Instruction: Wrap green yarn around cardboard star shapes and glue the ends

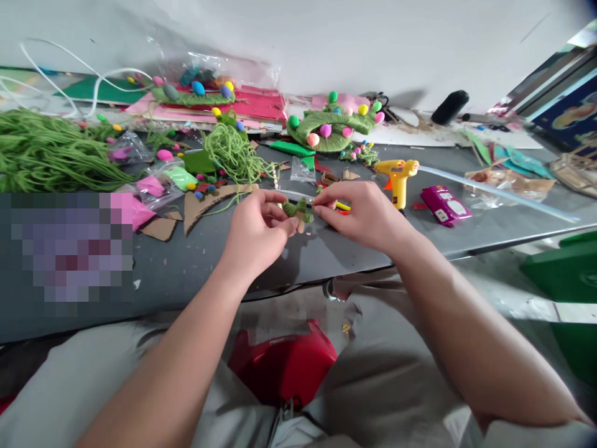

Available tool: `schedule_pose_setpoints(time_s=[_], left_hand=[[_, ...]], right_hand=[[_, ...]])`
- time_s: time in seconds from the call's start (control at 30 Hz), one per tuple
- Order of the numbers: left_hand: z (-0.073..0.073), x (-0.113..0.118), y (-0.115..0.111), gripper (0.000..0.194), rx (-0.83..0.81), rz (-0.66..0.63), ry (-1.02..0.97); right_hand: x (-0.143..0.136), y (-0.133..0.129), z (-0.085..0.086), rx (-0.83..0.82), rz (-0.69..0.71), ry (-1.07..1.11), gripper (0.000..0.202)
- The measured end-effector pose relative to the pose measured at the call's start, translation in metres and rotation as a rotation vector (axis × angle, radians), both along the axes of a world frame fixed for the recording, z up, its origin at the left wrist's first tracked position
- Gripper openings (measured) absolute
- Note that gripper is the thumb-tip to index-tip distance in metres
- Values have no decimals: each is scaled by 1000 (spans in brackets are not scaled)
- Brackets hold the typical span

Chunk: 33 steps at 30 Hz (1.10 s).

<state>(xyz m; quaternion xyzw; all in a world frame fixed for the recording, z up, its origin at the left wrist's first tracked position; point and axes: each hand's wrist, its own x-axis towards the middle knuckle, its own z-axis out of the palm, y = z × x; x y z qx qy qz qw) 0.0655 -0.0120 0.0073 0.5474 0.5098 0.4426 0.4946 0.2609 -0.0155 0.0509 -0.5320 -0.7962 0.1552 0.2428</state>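
We've got a small yarn-wrapped cardboard piece (302,210) pinched in our L hand (259,227), just above the worktop (196,267); our R hand (359,211) is right beside it, thumb & fingers drawn together, but we can't tell if they grip anything. 1 yellow glue gun (398,174) lies beyond our R hand, w/ a purple packet (446,205) near it.

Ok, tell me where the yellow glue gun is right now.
In the head view, the yellow glue gun is right of centre on the dark table, just beyond the right hand and left of the purple packet.
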Motion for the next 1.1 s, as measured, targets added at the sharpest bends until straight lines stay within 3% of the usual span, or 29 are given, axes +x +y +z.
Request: schedule_pose_setpoints(time_s=[0.17,0.27,0.43,0.57,0.73,0.97,1.1], left_hand=[[0,1,0,36,63,99,-4],[1,2,1,36,62,140,-114],[5,0,3,36,-71,138,-391],[11,1,3,36,-156,98,-465],[9,0,2,36,-179,15,-320],[2,-2,0,35,33,-2,114],[2,1,0,35,62,84,40]], right_hand=[[-9,-8,1,-72,27,44,15],[-13,-10,-1,-87,52,55,17],[-14,-7,-5,-85,75,96,21],[-10,-1,-6,-116,95,118,23],[1,6,-5,-48,63,118,21],[-5,-3,-1,-9,-18,16,14],[-17,-11,-2,-45,-14,4,14]])
